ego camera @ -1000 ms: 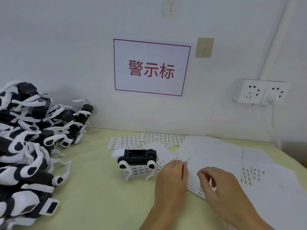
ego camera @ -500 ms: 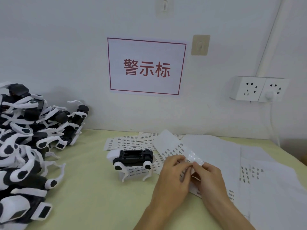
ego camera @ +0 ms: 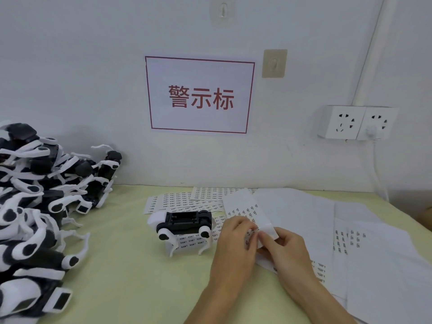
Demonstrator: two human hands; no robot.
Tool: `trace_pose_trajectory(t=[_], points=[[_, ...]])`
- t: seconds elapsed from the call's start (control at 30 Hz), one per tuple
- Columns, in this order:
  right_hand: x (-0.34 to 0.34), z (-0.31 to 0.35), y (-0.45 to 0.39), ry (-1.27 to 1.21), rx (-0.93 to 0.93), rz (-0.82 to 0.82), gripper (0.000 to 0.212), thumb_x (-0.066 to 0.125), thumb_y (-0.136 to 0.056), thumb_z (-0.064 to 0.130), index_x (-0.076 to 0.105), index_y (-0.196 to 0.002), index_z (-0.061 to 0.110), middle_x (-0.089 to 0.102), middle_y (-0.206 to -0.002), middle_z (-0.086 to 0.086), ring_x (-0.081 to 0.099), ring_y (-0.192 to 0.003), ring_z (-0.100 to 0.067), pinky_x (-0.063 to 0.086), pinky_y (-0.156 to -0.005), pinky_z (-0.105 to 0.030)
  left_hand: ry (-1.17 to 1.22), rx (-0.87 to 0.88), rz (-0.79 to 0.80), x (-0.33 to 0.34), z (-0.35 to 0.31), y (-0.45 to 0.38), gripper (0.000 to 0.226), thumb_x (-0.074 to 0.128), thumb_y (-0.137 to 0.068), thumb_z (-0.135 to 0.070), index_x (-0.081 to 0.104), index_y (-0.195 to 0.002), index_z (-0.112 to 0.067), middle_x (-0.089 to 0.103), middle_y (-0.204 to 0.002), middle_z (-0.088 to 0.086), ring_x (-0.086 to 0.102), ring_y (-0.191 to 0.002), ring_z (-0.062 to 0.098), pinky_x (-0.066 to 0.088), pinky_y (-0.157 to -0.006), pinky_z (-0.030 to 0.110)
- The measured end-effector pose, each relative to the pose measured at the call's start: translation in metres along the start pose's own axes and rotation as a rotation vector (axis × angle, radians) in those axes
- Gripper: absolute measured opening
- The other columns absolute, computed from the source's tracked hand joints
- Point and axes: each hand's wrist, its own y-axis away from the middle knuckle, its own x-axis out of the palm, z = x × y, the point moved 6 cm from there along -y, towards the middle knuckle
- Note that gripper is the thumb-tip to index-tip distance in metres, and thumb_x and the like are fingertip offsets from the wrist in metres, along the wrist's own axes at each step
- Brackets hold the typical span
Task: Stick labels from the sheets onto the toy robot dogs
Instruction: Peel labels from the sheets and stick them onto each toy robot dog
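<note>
i see a pale yellow-green table [ego camera: 131, 277] carrying a heap of toy robot dogs [ego camera: 35, 206] at left, one dog [ego camera: 184, 224] standing mid-table on label sheets [ego camera: 182, 202], and white backing papers [ego camera: 350, 230] spread at right.

Both hands meet at the middle. The left hand [ego camera: 235, 242] and right hand [ego camera: 284, 249] pinch a bent label sheet [ego camera: 245, 206]. At 9 o'clock of them stands a dog [ego camera: 184, 224]; a dog pile [ego camera: 35, 206] lies further out.
</note>
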Motion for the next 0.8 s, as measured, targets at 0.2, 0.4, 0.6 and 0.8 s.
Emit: trace_pose_trajectory(t=[0.2, 0.4, 0.6, 0.8], points=[[-0.004, -0.003, -0.005, 0.152, -0.050, -0.035, 0.025, 0.065, -0.088, 0.011, 0.064, -0.065, 0.004, 0.055, -0.056, -0.006, 0.048, -0.053, -0.012, 0.039, -0.048, -0.016, -0.130, 0.093, -0.001, 0.001, -0.007, 0.002, 0.016, 0.059, -0.098, -0.016, 0.072, -0.093, -0.008, 0.058, -0.095, -0.001, 0.051, -0.096, 0.013, 0.044, -0.084, 0.028], [-0.002, -0.005, -0.005, 0.159, -0.070, -0.007, 0.027, 0.065, -0.086, 0.010, 0.058, -0.062, 0.000, 0.050, -0.056, -0.007, 0.045, -0.054, -0.013, 0.042, -0.050, -0.016, -0.179, 0.083, 0.035, 0.002, -0.007, 0.003, 0.024, 0.053, -0.102, -0.019, 0.072, -0.095, -0.005, 0.060, -0.097, 0.005, 0.053, -0.098, 0.017, 0.045, -0.083, 0.032], [0.003, -0.005, -0.003, 0.142, -0.061, 0.050, 0.028, 0.062, -0.090, 0.012, 0.066, -0.063, 0.005, 0.060, -0.061, -0.013, 0.058, -0.060, -0.013, 0.059, -0.067, -0.030, -0.230, 0.076, 0.044, 0.002, -0.007, 0.004, 0.022, 0.055, -0.100, -0.015, 0.071, -0.091, -0.003, 0.061, -0.095, 0.007, 0.055, -0.096, 0.020, 0.048, -0.080, 0.036], [0.006, 0.000, 0.001, 0.117, -0.061, 0.076, 0.027, 0.062, -0.091, 0.012, 0.072, -0.067, 0.008, 0.067, -0.067, -0.015, 0.064, -0.066, -0.015, 0.063, -0.073, -0.037, -0.207, 0.038, 0.039, 0.000, -0.005, 0.003, 0.021, 0.055, -0.099, -0.015, 0.070, -0.091, -0.003, 0.062, -0.096, 0.007, 0.054, -0.098, 0.018, 0.046, -0.083, 0.034]])
